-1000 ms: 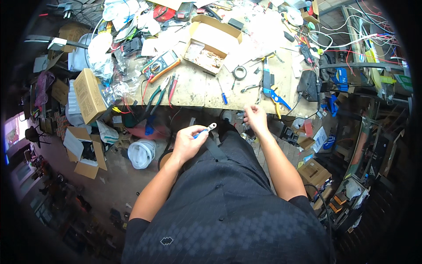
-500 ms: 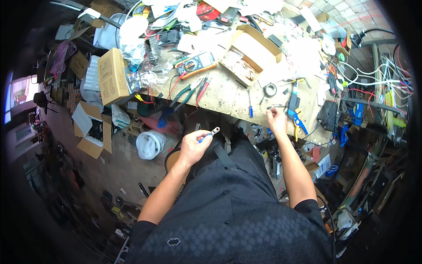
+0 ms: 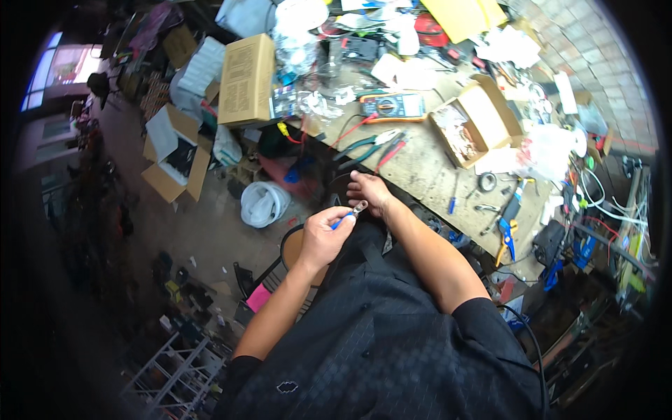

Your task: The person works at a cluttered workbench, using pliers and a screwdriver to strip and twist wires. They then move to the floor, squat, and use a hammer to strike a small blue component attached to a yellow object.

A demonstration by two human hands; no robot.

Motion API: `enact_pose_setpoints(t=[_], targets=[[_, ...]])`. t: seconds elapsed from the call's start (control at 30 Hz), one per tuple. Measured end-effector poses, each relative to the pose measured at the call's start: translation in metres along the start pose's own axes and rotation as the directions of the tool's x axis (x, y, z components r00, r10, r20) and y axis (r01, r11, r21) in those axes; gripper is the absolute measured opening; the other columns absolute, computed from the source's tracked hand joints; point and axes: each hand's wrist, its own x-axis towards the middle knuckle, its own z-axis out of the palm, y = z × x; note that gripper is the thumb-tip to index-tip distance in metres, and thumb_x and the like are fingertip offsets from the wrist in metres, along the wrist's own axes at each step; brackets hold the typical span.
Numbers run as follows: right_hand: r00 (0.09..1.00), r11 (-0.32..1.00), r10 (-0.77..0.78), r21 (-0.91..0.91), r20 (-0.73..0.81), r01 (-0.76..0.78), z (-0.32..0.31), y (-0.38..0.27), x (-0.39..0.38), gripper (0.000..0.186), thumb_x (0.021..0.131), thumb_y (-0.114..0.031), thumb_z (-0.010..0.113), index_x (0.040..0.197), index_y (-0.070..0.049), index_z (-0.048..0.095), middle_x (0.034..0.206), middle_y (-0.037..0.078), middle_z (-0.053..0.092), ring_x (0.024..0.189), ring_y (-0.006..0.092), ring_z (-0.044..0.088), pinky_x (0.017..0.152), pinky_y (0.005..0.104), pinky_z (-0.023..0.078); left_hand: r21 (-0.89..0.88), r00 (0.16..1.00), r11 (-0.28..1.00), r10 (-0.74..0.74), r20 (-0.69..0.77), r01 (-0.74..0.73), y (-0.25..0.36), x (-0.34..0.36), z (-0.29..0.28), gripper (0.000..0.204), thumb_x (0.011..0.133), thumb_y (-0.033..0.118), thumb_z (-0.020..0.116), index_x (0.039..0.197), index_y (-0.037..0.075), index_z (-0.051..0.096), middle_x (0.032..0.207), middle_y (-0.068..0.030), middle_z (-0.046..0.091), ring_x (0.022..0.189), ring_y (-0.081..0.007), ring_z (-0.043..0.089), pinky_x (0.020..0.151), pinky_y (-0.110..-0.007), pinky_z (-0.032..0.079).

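Note:
My left hand [image 3: 323,238] is closed on a small blue piece with a metal ring end [image 3: 360,206], held over my lap. My right hand [image 3: 371,192] is just beyond it, below the front edge of the cluttered workbench [image 3: 423,178], with bent fingers apart and nothing visible in them. Above it on the bench lie green-handled pliers [image 3: 357,147], red-handled tools [image 3: 394,150] and a multimeter [image 3: 395,107] with leads. Further right are an open cardboard box [image 3: 504,112], a tape roll [image 3: 487,182], a screwdriver [image 3: 453,203] and blue-yellow pliers [image 3: 507,238].
A closed carton [image 3: 245,80] stands at the bench's left end. On the floor to the left are an open carton [image 3: 157,175] and a white bucket [image 3: 262,203]. A round stool [image 3: 294,245] is beside my legs. Tangled cables [image 3: 605,224] crowd the right side.
The view has swung left, so the bench appears further right and tilted. My right hand has moved left toward my left hand, away from the blue-yellow pliers, and its fingers have spread.

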Motion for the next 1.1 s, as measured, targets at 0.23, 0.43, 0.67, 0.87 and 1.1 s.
enact_pose_setpoints(t=[0.23,0.43,0.67,0.87,1.1], targets=[[0.949,0.954,0.108,0.298,-0.297,-0.015,0.034,-0.021,0.057,0.046,0.101,-0.042,0.067,0.118,0.001,0.064,0.102,0.019,0.072,0.084,0.0307,0.076,0.069,0.0433,0.065,0.053,0.992,0.994,0.101,-0.081,-0.097,0.018,-0.001,-0.027,0.016,0.098,0.011,0.073,0.108,-0.002,0.074,0.074,0.0093,0.059,0.066,0.0015,0.047,0.056,-0.020,0.036],[0.965,0.964,-0.091,0.219,-0.248,0.148,0.020,-0.024,0.000,0.030,0.100,-0.034,0.053,0.103,-0.005,0.060,0.089,0.012,0.069,0.073,0.0229,0.070,0.064,0.0379,0.062,-0.007,0.996,0.998,0.064,-0.055,-0.065,0.008,0.007,-0.042,0.016,0.098,0.010,0.072,0.107,-0.002,0.074,0.073,0.0092,0.058,0.065,0.0011,0.046,0.055,-0.020,0.036],[0.806,0.655,-0.590,-0.561,0.037,0.505,-0.067,-0.018,-0.137,0.021,0.089,-0.020,0.069,0.089,0.001,0.070,0.137,0.017,0.059,0.118,0.0258,0.061,0.103,0.0410,0.049,-0.025,0.992,0.993,0.113,0.061,-0.111,-0.008,0.032,-0.033,0.014,0.099,0.009,0.070,0.106,-0.002,0.074,0.075,0.0095,0.059,0.066,0.0021,0.047,0.056,-0.020,0.036],[0.849,0.744,-0.508,-0.424,0.145,0.517,-0.098,-0.002,-0.255,0.023,0.088,-0.014,0.077,0.104,0.002,0.073,0.165,0.014,0.040,0.151,0.0281,0.039,0.121,0.0413,0.030,-0.160,0.966,0.983,0.123,0.228,-0.088,0.004,0.052,0.000,0.014,0.099,0.009,0.070,0.108,-0.002,0.075,0.078,0.0087,0.062,0.068,0.0020,0.048,0.058,-0.019,0.038],[0.874,0.875,-0.460,-0.089,0.156,0.477,-0.100,0.026,-0.274,0.014,0.089,-0.010,0.076,0.086,0.000,0.066,0.164,0.014,0.042,0.149,0.0332,0.042,0.122,0.0485,0.031,-0.185,0.920,0.983,0.072,0.384,0.000,0.025,0.060,0.060,0.016,0.098,0.010,0.071,0.108,-0.002,0.076,0.079,0.0080,0.063,0.067,0.0014,0.047,0.057,-0.019,0.037]])
